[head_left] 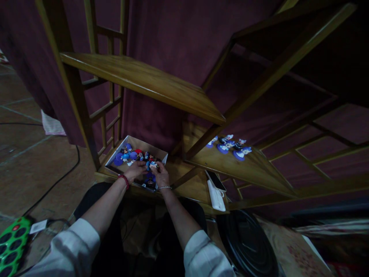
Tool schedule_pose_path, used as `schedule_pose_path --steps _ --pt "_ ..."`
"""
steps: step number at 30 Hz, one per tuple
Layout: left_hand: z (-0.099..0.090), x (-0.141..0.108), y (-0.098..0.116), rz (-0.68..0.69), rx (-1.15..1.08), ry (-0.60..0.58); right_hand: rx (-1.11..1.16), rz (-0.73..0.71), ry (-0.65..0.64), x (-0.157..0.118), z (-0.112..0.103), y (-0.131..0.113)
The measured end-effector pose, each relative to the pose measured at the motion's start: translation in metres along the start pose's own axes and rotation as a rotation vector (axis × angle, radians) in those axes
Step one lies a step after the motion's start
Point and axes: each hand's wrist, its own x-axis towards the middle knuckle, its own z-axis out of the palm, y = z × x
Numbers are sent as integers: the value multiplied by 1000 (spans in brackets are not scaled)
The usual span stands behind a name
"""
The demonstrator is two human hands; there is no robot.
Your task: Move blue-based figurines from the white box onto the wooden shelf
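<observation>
Several small figurines (138,154) with purple, blue, red and black parts lie jumbled in a shallow white-rimmed cardboard box (155,149). My right hand (162,178) is over the box's right side, its thumb and fingers closed around a blue-and-white figurine (153,165). From the left, my left hand (136,170) reaches over the box with its fingers stretched toward that figurine. Whether the left fingertips touch it, I cannot tell. To the right, several figurines on purple bases (225,147) stand upright on a raised wooden shelf (230,169).
A dark-screened phone (216,180) and a white object (216,197) lie right of the box on the lower shelf (190,186). A wooden board (141,79) overhangs the box. A round black lid-like object (248,242) is lower right; a green item (15,240) and cables are on the floor left.
</observation>
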Motion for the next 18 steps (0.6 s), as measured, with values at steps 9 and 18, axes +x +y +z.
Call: schedule_pose_path --steps 9,18 --pt "3 3 -3 7 -76 31 -234 -174 -37 1 -5 -18" --pt "6 5 -2 30 -229 122 -293 -187 -98 17 -4 -41"
